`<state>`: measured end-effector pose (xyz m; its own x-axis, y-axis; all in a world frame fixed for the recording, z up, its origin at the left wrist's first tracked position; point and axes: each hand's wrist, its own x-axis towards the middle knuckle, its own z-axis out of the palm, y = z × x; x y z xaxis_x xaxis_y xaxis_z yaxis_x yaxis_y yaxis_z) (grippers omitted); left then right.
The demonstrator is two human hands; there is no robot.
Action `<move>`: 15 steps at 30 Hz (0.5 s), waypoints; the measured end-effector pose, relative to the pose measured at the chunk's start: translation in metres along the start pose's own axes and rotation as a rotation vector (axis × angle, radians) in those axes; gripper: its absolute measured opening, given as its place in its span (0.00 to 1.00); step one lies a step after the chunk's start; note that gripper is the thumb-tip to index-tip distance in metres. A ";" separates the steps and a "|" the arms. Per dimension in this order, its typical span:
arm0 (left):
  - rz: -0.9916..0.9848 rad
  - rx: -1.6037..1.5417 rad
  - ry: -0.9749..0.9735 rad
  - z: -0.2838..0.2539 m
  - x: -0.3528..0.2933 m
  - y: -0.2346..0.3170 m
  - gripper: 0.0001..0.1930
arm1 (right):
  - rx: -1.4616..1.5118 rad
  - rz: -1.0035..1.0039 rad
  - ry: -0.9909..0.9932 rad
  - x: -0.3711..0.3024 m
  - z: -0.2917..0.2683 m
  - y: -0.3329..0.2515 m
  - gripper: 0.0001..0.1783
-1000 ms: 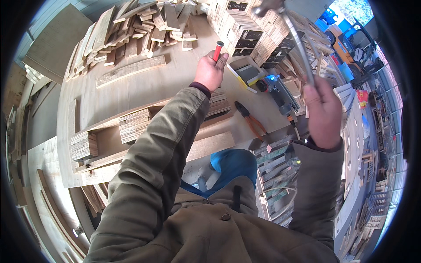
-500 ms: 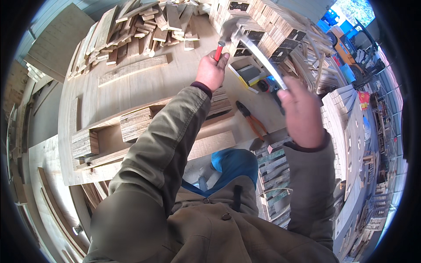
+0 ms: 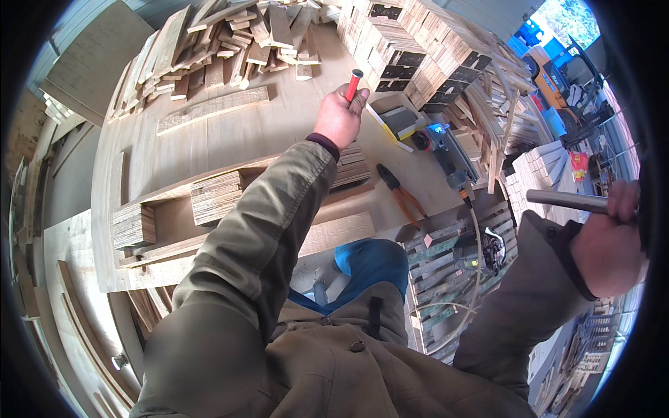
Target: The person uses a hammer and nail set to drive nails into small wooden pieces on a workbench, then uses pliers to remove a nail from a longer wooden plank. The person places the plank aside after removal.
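My left hand [image 3: 337, 120] is closed round a red-handled tool with a flat metal cap [image 3: 353, 85], held upright with the cap on top. Its lower end is hidden by the hand, so I cannot tell the kind. Out at the far right, my right hand [image 3: 608, 247] grips a hammer by its silver metal handle [image 3: 564, 200]. The hammer's head is lost in the dark rim of the picture. Below my left arm, a wooden frame with blocks of stacked strips [image 3: 217, 198] lies on the worktable [image 3: 230, 143].
Orange-handled pliers [image 3: 402, 193] and a cordless power tool [image 3: 446, 150] lie on the table's right side. Loose boards [image 3: 209, 56] are heaped at the back left; bundled wood stacks [image 3: 390, 52] stand behind. A slatted pallet [image 3: 439, 268] is below, with a hose [image 3: 478, 258].
My right hand has swung the hammer away from the red-handled tool, out to the far right. My left hand has hardly moved and keeps its hold.
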<state>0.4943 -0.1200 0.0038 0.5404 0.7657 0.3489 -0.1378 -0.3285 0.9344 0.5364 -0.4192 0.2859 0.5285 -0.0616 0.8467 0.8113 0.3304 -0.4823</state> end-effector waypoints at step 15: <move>0.015 0.002 -0.006 0.000 0.000 -0.007 0.17 | -0.391 0.305 -0.592 -0.078 0.010 0.063 0.16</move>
<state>0.4951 -0.1176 -0.0023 0.5430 0.7575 0.3624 -0.1442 -0.3410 0.9289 0.5439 -0.3847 0.1919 0.6100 0.5292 0.5898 0.7390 -0.1113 -0.6644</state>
